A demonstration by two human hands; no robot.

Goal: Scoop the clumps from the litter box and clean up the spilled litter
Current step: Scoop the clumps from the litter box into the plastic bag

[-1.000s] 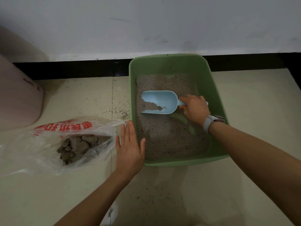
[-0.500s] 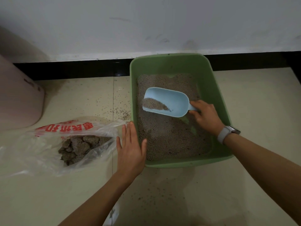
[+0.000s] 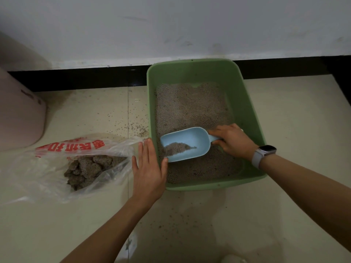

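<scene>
Scooping under way in our green litter box.

Our right hand grips the blue scoop, holding loose litter at the box's seven o'clock corner; our left hand rests flat, fingers straight, on the near-left rim. Clumps sit in the plastic bag at nine o'clock. Next, we judge, comes a level carry there; spilled litter remains at ten o'clock.

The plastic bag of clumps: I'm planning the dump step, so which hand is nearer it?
Left. The left hand rests flat beside the plastic bag; the right hand grips the scoop inside the litter box.
</scene>
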